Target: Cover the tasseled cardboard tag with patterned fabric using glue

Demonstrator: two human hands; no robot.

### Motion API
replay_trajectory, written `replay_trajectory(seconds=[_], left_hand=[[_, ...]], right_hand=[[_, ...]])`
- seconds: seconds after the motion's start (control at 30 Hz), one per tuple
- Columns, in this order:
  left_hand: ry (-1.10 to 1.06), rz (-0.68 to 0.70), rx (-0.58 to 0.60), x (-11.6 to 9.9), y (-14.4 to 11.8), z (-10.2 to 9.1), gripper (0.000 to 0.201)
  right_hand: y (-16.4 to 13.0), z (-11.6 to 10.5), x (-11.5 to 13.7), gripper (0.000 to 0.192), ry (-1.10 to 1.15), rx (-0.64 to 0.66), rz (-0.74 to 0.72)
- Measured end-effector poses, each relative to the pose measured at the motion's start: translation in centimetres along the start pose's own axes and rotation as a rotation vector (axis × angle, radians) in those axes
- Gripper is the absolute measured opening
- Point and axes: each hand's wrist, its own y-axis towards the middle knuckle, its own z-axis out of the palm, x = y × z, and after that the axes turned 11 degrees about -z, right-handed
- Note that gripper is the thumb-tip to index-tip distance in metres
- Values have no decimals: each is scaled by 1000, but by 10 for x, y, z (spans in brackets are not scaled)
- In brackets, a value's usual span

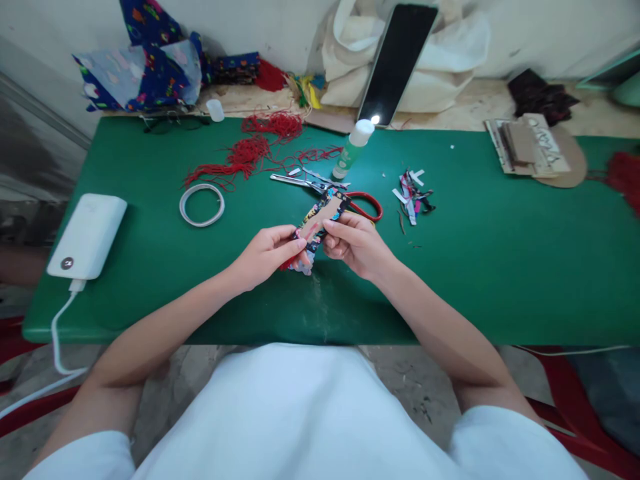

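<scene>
Between my two hands is a small strip of brown cardboard with dark floral fabric folded over its edges (320, 217), held above the green table. My left hand (273, 253) pinches its lower left end, fingers closed. At the upper right side, my right hand (357, 243) grips it between thumb and fingers. A bit of red and some pale patterned material show under the strip near my left fingers. Just behind lie scissors (364, 205) with red handles, partly hidden by the strip and my right hand. A glue stick (353, 150) with a white cap stands beyond them.
Red cord (250, 153) lies tangled behind a white tape roll (181, 207). A white power bank (89, 233) with a cable sits left. Fabric scraps (413, 197) and cardboard pieces (535, 150) are on the right. A phone (399, 63) leans against a cloth bag (345, 80).
</scene>
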Motion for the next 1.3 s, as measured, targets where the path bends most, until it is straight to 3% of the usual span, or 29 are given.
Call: replay_trajectory(seconds=[0.23,0.4,0.57,0.83,1.03,1.2,1.3], left_hand=[[9,14,-52,4,1,-1,38],[0,56,-119,11,3,-2,39],[181,132,-147,17,-1,2,35],[354,175,-81,23,-4,9,36],[466,133,68,23,-6,13,15],[569,140,125,24,-8,17,13],[634,101,60,16,-7,9,16]], right_hand=[[-1,-1,-2,41,-135,-32,-128],[-4,3,-9,35,-201,71,-158],[-5,4,-14,32,-250,64,-206],[-6,6,-20,25,-292,5,-348],[2,1,-25,30,-180,-104,-337],[9,-3,-26,38,1,-10,-233],[10,-5,-21,35,21,79,-220]])
